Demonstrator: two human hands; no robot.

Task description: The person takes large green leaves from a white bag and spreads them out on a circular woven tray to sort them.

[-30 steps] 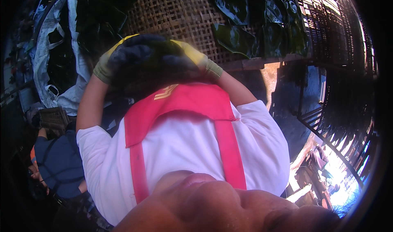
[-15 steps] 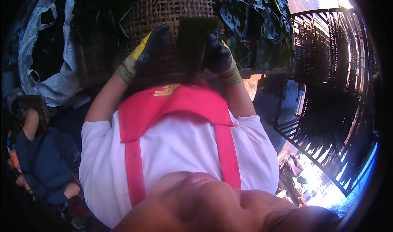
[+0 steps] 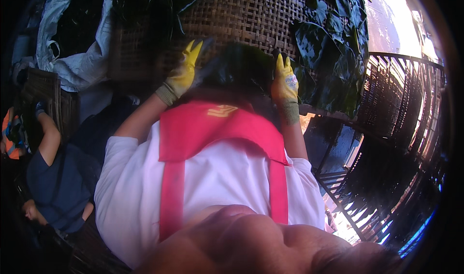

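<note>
A large dark green leaf (image 3: 241,64) lies spread between my two hands, at the near side of a woven bamboo tray (image 3: 237,13). My left hand (image 3: 182,73), in a yellow glove with a dark palm, is at the leaf's left side with its fingers stretched and apart; its dark inner side is blurred. At the leaf's right edge, my right hand (image 3: 286,83) wears a matching glove and has its fingertips closed on that edge. More glossy leaves (image 3: 328,51) lie overlapped on the tray just beyond my right hand.
Dark leaves (image 3: 154,8) cover the tray's left part. Farther left hangs a white woven sack (image 3: 79,68) holding dark greenery. A person in dark blue clothes (image 3: 60,187) is at the lower left. Slatted bamboo racks (image 3: 401,95) stand at the right.
The leaf was held up by my right hand and is now lower and spread between both hands. My hands have turned, showing their yellow backs, and the view has shifted left.
</note>
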